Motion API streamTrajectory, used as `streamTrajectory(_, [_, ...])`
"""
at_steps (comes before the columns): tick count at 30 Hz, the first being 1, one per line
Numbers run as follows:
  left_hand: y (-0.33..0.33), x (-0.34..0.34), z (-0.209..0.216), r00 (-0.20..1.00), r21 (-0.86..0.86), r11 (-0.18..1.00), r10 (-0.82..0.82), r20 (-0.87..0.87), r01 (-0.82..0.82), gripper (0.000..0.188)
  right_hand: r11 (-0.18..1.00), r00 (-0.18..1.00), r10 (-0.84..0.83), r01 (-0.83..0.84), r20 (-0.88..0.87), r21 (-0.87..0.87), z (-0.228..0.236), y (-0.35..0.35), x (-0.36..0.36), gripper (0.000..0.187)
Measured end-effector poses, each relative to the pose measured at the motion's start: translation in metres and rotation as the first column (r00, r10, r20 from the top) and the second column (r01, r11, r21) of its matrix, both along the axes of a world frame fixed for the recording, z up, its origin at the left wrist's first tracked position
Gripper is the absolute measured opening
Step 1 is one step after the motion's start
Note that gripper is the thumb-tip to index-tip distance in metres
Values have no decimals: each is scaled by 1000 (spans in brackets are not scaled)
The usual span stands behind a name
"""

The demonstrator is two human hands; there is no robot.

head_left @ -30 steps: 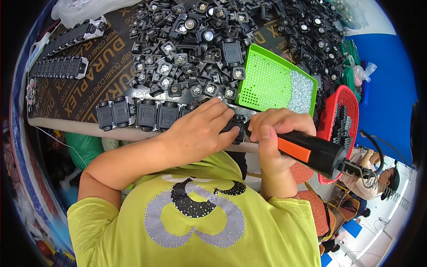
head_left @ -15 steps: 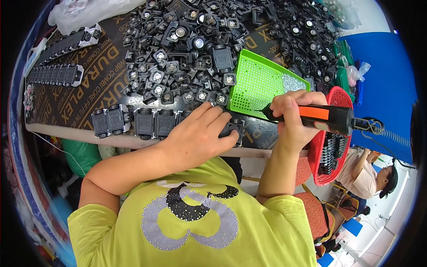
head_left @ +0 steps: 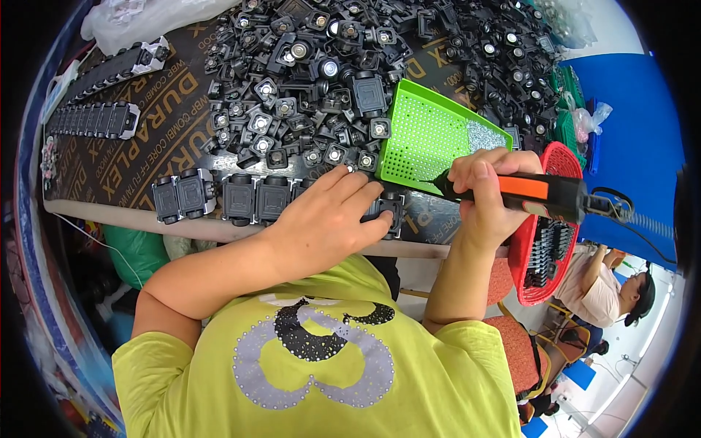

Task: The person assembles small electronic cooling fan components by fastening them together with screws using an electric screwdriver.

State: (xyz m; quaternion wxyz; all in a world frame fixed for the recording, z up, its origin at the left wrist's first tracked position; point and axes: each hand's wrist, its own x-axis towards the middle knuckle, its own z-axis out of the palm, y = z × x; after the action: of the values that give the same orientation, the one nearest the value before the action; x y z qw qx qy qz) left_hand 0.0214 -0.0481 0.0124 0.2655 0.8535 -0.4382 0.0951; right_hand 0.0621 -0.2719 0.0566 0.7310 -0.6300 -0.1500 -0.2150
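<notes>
My right hand is wrapped round an electric screwdriver, black with an orange panel. Its tip points left, over the near edge of a green perforated tray that holds small silver screws. My left hand lies across a row of square black plastic parts, its fingers and thumb closed about the part at the right end. That hand hides the middle of the row. Two more joined parts sit to the left of it.
A big heap of black parts covers the far table. Finished-looking strips of parts lie at left. A red basket with black pieces stands at the right edge. A coiled cord trails from the screwdriver. Another person sits at far right.
Hardly anything differs. The whole view has shifted very slightly; both hands keep their hold, and the screwdriver stays over the tray's near edge.
</notes>
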Motion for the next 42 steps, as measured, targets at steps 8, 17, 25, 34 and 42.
streamTrajectory(8, [1,0,-1,1000,-39,999,-20,-14,20,38,998,999,-28,26,-32,-57,-4,0,-1,33])
streamTrajectory(17, [1,-2,-3,999,-47,999,-14,-51,12,37,962,974,223,-227,44,151,36,5,-13,23])
streamTrajectory(25, [1,-2,0,996,-41,999,-7,-84,3,36,934,947,320,-310,-33,178,27,30,-20,32])
streamTrajectory(34, [1,-2,3,998,-37,999,-6,-63,4,29,928,928,372,-369,-34,57,22,33,-20,36])
streamTrajectory(42, [2,1,4,998,-43,999,-17,-52,15,25,855,845,519,-511,-129,91,31,36,-25,31])
